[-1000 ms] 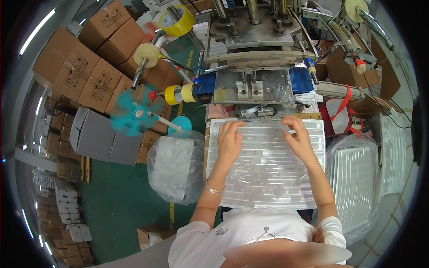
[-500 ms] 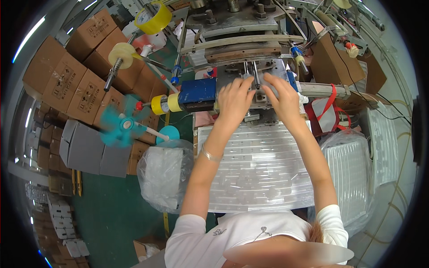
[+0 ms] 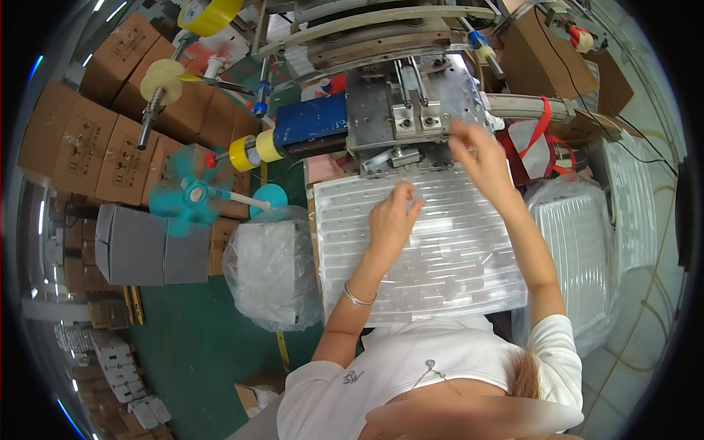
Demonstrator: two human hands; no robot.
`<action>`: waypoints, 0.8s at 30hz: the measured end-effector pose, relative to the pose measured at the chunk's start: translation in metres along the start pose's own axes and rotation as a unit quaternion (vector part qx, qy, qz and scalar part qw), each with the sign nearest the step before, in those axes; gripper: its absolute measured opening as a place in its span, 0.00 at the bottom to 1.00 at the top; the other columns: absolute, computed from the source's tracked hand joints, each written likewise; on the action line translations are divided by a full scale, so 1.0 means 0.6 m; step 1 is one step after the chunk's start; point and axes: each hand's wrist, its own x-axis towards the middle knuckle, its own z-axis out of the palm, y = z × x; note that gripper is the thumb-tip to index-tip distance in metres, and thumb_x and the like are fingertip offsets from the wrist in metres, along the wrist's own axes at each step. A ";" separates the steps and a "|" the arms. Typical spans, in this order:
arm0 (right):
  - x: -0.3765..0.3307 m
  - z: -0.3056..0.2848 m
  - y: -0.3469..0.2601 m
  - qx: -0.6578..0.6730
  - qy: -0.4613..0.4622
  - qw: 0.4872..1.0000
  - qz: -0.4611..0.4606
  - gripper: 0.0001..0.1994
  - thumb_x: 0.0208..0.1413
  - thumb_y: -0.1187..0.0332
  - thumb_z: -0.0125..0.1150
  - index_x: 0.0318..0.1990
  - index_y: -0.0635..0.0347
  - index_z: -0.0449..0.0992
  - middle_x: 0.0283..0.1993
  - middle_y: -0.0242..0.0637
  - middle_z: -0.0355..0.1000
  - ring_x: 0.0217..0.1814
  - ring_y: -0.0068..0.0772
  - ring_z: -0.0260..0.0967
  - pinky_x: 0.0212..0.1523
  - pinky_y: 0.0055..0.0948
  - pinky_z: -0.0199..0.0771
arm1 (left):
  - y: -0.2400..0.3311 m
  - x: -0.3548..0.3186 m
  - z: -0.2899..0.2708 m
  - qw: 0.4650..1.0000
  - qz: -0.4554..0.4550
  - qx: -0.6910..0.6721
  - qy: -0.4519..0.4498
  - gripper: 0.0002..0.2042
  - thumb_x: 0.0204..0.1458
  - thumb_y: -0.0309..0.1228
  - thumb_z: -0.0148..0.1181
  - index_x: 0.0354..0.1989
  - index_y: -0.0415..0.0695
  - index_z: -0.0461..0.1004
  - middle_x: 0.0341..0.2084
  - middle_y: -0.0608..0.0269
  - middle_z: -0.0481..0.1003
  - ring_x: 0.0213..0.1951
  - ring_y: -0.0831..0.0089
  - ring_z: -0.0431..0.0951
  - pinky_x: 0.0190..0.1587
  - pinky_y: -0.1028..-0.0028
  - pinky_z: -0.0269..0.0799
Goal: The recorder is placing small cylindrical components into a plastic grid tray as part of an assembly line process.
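Note:
My left hand [image 3: 391,222] hovers low over a wide tray [image 3: 345,297] covered in rows of clear plastic strips. Its fingers are bent, with the thumb apart from them, and nothing shows between them. To the right of a metal fixture plate [image 3: 367,110], my right hand [image 3: 480,160] is raised with curled, motion-smeared fingers; whether it holds anything cannot be made out. On that plate sit a small metal clamp block [image 3: 416,119] and two slim rods [image 3: 415,82]. Below the plate's front edge a small metal bracket [image 3: 400,158] sticks out towards the tray.
A press frame [image 3: 381,48] spans the top. Left are a blue box-shaped unit [image 3: 312,121], yellow tape rolls [image 3: 240,154], a turning teal fan [image 3: 192,194] and stacked cartons [image 3: 66,139]. Plastic-wrapped stacks stand left [image 3: 268,275] and right [image 3: 572,257]; a red strap [image 3: 541,136] hangs right.
My left hand has come back from the fixture to the tray. My right hand has drawn off the fixture to its right side. The whole view has shifted, showing more of the fixture plate.

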 end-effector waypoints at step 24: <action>-0.208 0.010 0.099 -0.243 -0.245 0.933 -0.105 0.11 0.43 0.75 0.56 0.37 0.53 0.74 0.37 0.36 0.68 0.38 0.37 0.69 0.35 0.31 0.74 | -0.007 -0.067 0.053 0.992 -0.030 0.024 -0.121 0.13 0.42 0.21 0.54 0.39 0.40 0.64 0.32 0.56 0.68 0.37 0.57 0.71 0.38 0.62 0.69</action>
